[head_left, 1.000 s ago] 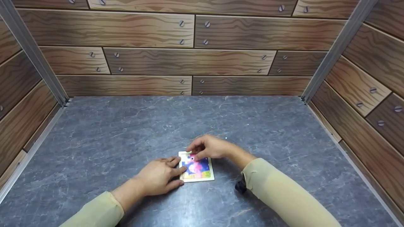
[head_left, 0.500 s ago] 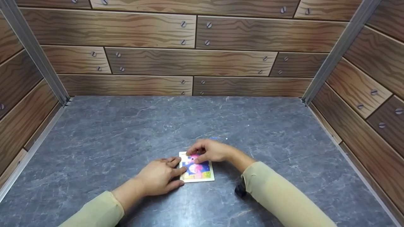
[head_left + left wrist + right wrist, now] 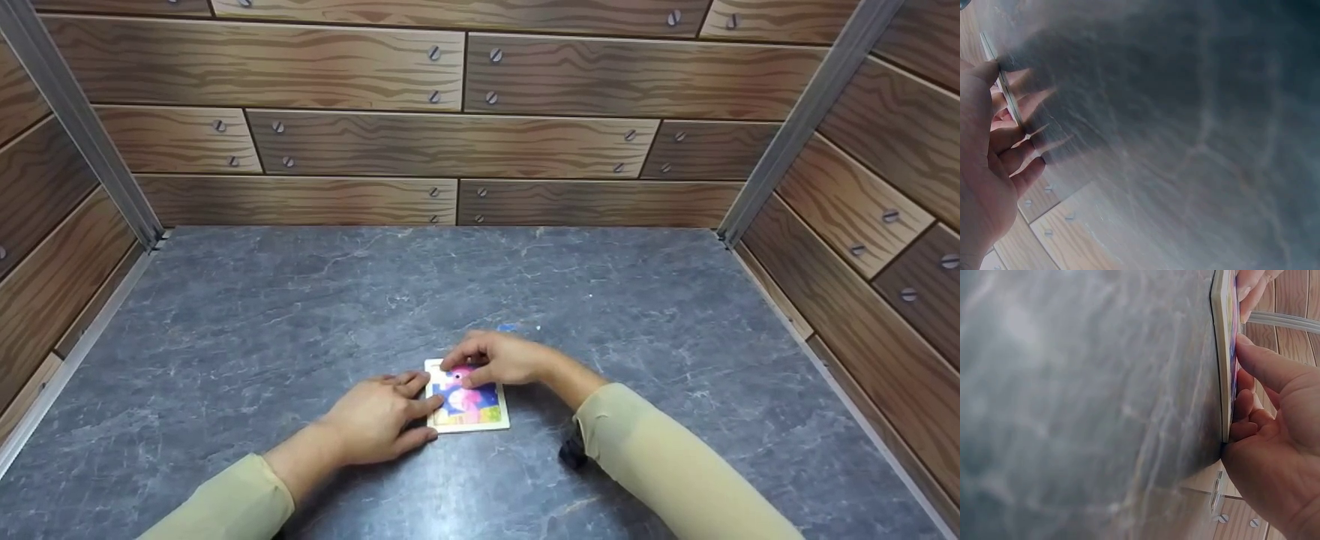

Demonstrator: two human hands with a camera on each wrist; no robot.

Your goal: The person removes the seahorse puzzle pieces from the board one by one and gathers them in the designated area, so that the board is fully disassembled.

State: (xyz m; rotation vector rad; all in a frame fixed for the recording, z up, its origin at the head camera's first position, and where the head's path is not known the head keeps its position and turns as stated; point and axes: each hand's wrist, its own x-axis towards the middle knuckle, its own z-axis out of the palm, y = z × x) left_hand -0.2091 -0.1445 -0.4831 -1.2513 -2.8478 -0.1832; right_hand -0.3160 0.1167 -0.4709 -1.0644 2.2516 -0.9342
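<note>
A small picture board (image 3: 472, 428) with a pale frame lies flat at the middle front, showing a pink figure on blue with yellow and green below. My left hand (image 3: 379, 420) rests against its left side, fingers spread, one fingertip over the picture; the left wrist view has this hand (image 3: 988, 140) along the board's edge (image 3: 1012, 104). From above, my right hand (image 3: 499, 358) has its thumb and bent fingers around a pink piece (image 3: 458, 373) at the board's upper part. In the right wrist view the thumb (image 3: 1266, 363) touches the picture's surface.
A small blue item (image 3: 508, 328) lies just behind my right hand, with a tiny white speck (image 3: 538, 328) beside it. Plank-patterned walls (image 3: 337, 142) and metal corner posts bound the grey marbled tabletop (image 3: 300, 300).
My right hand has shifted slightly down from where it was one second ago, and the blue item behind it shows now. My left hand and the board have stayed in place.
</note>
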